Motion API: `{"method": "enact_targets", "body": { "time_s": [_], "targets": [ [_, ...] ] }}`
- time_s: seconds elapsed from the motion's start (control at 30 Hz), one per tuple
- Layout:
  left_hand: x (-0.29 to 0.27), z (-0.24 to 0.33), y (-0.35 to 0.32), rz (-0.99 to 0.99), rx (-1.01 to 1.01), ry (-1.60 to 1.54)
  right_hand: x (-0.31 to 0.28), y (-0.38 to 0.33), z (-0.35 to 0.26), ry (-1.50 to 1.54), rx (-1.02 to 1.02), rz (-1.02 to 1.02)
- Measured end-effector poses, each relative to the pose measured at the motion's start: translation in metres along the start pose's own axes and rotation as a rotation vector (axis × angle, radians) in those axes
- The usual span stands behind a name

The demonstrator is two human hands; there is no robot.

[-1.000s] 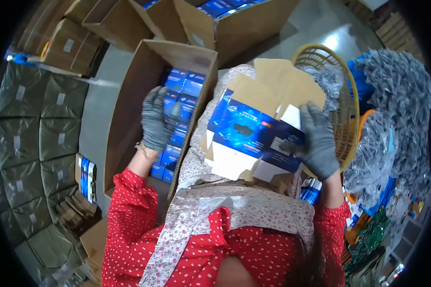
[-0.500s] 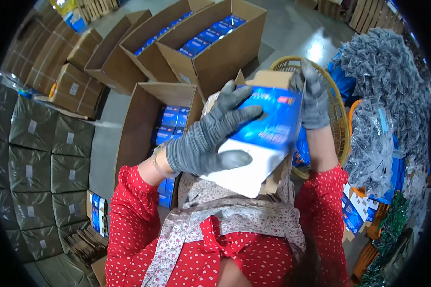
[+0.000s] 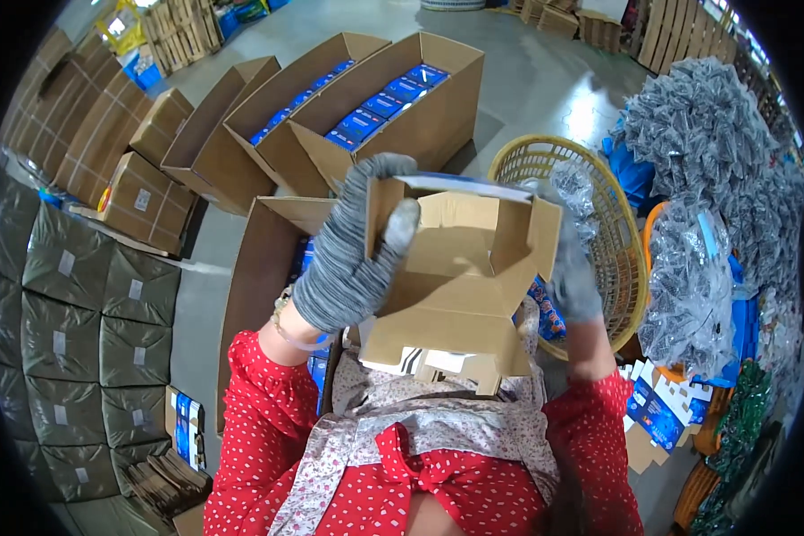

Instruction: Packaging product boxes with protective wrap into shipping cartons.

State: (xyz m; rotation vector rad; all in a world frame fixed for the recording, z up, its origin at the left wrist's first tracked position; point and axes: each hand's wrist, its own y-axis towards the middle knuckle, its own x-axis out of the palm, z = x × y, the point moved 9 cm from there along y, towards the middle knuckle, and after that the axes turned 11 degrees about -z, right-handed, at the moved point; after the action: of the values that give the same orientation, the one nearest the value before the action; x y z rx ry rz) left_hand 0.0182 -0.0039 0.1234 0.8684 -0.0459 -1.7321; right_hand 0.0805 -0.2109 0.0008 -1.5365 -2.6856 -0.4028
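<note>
A small folding carton (image 3: 456, 246) is held up in front of my chest, its bare brown inside facing me and its flaps spread. A strip of its printed outer face shows along the top edge. My left hand (image 3: 353, 255), in a grey glove, grips the left wall with the thumb inside and the fingers behind. At the right wall is my gloved right hand (image 3: 570, 263), blurred and partly hidden by a side flap, its fingers mostly out of sight behind the carton. Below, the lower flap hangs over my floral apron (image 3: 473, 406).
A yellow woven basket (image 3: 632, 295) with clear plastic-wrapped items stands to the right. Large brown boxes (image 3: 460, 107) hold rows of blue cartons (image 3: 366, 116) ahead. Grey plastic-wrapped bundles (image 3: 715, 134) pile up at right, with flat blue cartons (image 3: 659, 415) nearby. Olive wrapped bales (image 3: 62, 330) line the left.
The carton has turned from its blue and white outside to its brown inside, its flaps now opened out. My left hand has shifted from its front face to its left wall.
</note>
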Motion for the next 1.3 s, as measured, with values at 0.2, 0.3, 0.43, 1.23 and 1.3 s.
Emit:
{"method": "enact_targets", "body": {
  "time_s": [0.2,0.3,0.43,1.23,1.3],
  "targets": [
    [0.019,0.014,0.011,-0.112,0.071,0.024,0.032,-0.029,-0.063,-0.17,-0.354,0.074],
    [0.038,-0.047,-0.006,-0.124,-0.093,-0.139,0.051,-0.028,-0.082,-0.545,-0.39,-0.019],
    [0.054,-0.08,-0.016,-0.031,-0.186,-0.595,0.033,-0.014,-0.036,-0.435,0.025,0.049],
    [0.059,-0.049,0.006,-0.37,-0.027,0.025,0.035,0.013,-0.028,-0.44,0.009,-0.16],
    [0.061,-0.045,0.012,-0.413,-0.06,0.118,0.043,0.018,-0.034,-0.6,-0.023,-0.163]
  ]
}}
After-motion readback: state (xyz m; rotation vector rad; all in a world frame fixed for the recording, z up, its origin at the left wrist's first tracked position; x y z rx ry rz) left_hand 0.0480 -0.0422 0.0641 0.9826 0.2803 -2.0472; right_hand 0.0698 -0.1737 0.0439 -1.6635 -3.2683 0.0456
